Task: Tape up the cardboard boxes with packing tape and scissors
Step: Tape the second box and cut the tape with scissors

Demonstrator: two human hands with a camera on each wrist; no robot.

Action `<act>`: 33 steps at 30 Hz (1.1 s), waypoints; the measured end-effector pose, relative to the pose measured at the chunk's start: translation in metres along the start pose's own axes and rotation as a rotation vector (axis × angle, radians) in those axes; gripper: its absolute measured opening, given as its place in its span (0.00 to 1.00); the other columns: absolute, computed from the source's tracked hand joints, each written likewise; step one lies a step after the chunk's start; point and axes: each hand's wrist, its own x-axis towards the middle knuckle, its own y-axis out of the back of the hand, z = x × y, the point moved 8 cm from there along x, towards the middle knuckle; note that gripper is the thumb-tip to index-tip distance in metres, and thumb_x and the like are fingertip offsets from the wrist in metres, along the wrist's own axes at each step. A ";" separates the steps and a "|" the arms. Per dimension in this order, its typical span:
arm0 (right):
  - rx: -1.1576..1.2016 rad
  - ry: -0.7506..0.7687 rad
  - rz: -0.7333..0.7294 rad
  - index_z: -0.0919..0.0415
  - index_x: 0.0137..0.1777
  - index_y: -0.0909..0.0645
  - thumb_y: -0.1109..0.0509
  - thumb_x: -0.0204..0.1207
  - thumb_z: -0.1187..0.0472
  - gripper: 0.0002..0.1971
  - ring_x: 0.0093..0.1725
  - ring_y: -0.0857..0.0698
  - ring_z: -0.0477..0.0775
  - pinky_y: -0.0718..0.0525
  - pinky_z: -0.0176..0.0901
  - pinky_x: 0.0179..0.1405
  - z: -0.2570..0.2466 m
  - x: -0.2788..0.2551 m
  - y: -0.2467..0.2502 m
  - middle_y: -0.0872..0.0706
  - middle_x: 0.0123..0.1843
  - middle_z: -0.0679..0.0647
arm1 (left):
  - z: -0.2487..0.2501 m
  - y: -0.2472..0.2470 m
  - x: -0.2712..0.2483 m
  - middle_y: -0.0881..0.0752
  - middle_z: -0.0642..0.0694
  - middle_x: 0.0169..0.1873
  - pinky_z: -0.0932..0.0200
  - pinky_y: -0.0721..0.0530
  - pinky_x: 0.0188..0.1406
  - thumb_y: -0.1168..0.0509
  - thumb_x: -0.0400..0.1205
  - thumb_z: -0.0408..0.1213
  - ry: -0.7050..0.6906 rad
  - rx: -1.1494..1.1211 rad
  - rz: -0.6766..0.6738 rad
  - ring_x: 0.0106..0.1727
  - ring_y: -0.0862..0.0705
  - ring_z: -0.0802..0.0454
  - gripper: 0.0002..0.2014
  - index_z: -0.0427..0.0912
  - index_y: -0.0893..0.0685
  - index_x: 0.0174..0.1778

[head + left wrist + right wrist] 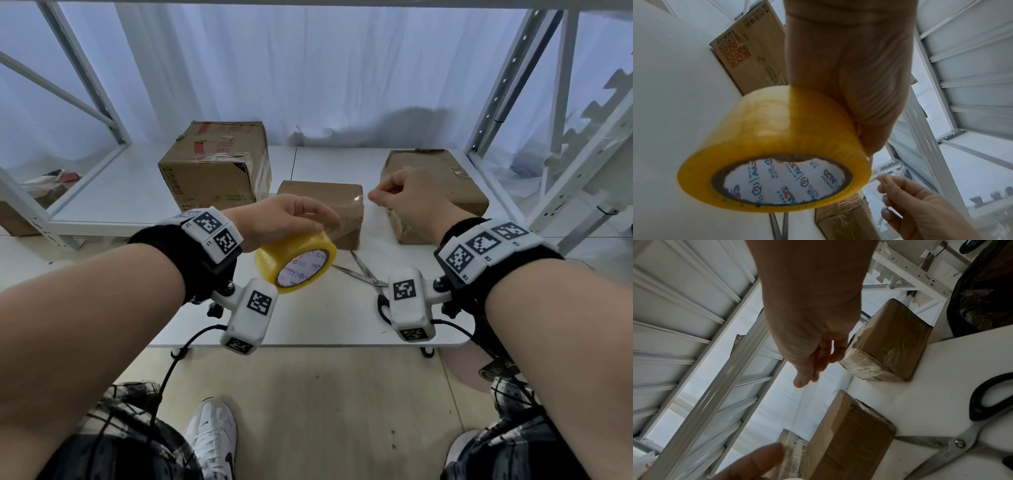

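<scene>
My left hand (pixel 308 222) grips a yellow roll of packing tape (pixel 294 263) from above, just over the white table (pixel 325 318). My right hand (pixel 373 198) pinches the free end of the tape. A short clear strip (pixel 349 214) runs from the roll to that pinch, above a small cardboard box (pixel 318 198). In the left wrist view the roll (pixel 777 154) fills the middle, and the right hand's fingertips (pixel 882 179) hold the tape edge. Scissors (pixel 363 270) with black handles lie untouched on the table, blades apart, also visible in the right wrist view as scissors (pixel 962 439).
A large taped box (pixel 215 164) stands at the back left and a flatter box (pixel 435 192) at the back right. White shelf uprights (pixel 507 85) flank the table and a white curtain hangs behind. A black bag (pixel 982 288) sits off to the right.
</scene>
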 end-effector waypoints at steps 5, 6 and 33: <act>-0.036 0.024 0.015 0.63 0.47 0.17 0.28 0.78 0.60 0.05 0.39 0.22 0.44 0.22 0.34 0.45 -0.005 0.001 0.000 0.19 0.37 0.48 | -0.001 -0.002 0.000 0.17 0.43 0.61 0.56 0.15 0.47 0.37 0.84 0.31 0.008 -0.018 0.008 0.52 0.16 0.48 0.11 0.48 0.19 0.58; -0.047 0.026 0.024 0.63 0.48 0.17 0.28 0.79 0.60 0.06 0.40 0.22 0.45 0.21 0.37 0.47 -0.006 0.002 0.001 0.20 0.37 0.48 | 0.000 -0.002 0.000 0.17 0.43 0.61 0.54 0.16 0.50 0.37 0.83 0.30 0.010 -0.025 0.016 0.53 0.16 0.46 0.10 0.47 0.20 0.57; -0.041 -0.067 0.026 0.60 0.44 0.20 0.29 0.79 0.62 0.04 0.31 0.21 0.43 0.23 0.33 0.37 0.010 -0.001 -0.002 0.20 0.34 0.50 | -0.002 -0.004 0.004 0.19 0.58 0.57 0.67 0.22 0.50 0.40 0.86 0.33 -0.071 0.254 0.017 0.53 0.20 0.65 0.11 0.49 0.16 0.59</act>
